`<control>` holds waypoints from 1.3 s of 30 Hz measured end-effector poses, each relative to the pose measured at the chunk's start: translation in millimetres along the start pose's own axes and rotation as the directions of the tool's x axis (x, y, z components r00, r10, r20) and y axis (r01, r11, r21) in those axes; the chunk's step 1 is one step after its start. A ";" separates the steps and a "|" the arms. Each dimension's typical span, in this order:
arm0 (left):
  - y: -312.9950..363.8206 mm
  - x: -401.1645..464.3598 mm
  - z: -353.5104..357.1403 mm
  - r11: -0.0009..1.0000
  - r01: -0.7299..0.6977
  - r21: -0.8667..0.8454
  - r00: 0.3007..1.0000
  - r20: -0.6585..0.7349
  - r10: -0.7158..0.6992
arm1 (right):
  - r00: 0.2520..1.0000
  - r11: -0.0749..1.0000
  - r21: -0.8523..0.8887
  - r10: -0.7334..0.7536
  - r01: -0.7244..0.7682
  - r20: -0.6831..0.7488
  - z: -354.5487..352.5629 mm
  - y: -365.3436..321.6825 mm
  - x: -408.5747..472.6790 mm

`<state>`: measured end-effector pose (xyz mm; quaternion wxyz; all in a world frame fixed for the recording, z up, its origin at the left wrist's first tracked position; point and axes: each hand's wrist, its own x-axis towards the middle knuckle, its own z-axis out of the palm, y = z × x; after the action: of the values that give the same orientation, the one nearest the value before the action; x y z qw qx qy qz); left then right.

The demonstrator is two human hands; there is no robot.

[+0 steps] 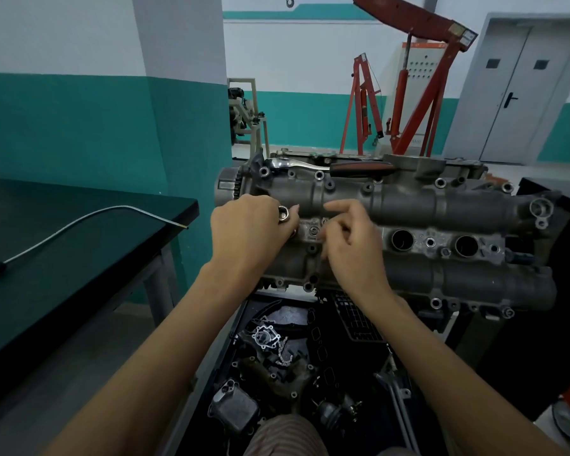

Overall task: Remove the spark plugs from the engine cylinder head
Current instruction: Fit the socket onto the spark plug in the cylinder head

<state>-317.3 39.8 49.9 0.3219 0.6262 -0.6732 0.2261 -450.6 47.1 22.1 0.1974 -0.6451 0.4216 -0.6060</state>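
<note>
Grey cast-aluminium cylinder head [408, 199], two open plug wells at right; no legible writing. Left hand [244, 232] fingers gripped chrome socket [283, 214]; right hand [352, 245] fingers curled, held nothing visible.

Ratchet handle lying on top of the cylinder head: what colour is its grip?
Black with a red stripe on the ratchet handle, best seen in the head view.

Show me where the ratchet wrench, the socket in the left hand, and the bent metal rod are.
ratchet wrench [305, 165], head view, on its shiny metal shank.
socket [283, 213], head view, on its open round end.
left hand [244, 225], head view, on its back.
bent metal rod [89, 213], head view, on its curved middle.
</note>
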 end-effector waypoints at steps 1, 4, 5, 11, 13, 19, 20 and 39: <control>0.5 -0.6 -2.2 0.999 0.028 -0.017 1.000 0.004 -0.028 | 0.989 0.993 -0.038 0.118 -0.115 0.085 0.9 -1.7 1.5; 0.3 -2.4 -10.8 0.989 0.086 -0.124 0.995 -0.046 -0.092 | 0.875 0.905 0.007 0.410 -0.426 0.256 7.3 -9.8 10.4; 0.5 -4.1 -13.8 0.988 0.077 -0.134 0.994 -0.060 -0.086 | 0.820 0.849 0.060 0.486 -0.525 0.304 9.3 -13.0 15.3; 1.3 -15.7 -37.4 0.974 -0.099 -0.206 0.939 -0.343 0.022 | 0.448 0.304 0.329 0.599 -0.894 0.664 19.9 -25.5 37.6; 0.8 -17.8 -47.0 0.969 -0.140 -0.206 0.898 -0.439 0.036 | 0.416 0.167 0.401 0.594 -0.901 0.688 25.7 -27.2 39.2; -0.2 -27.6 -54.6 0.957 -0.230 -0.180 0.867 -0.484 0.117 | 0.493 0.112 0.530 0.563 -0.840 0.663 40.4 -28.2 39.5; -0.7 -29.3 -54.2 0.948 -0.254 -0.192 0.861 -0.492 0.131 | 0.492 0.116 0.524 0.558 -0.844 0.669 40.6 -29.9 37.9; -31.0 -29.8 -8.9 0.657 0.057 -0.752 0.996 0.087 0.013 | 0.470 0.039 0.540 0.547 -0.841 0.693 23.4 -47.8 46.7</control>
<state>-285.0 63.4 31.7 0.5260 0.4538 -0.7118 -0.1035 -418.1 31.7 83.1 0.8159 -0.2419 0.2892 -0.4385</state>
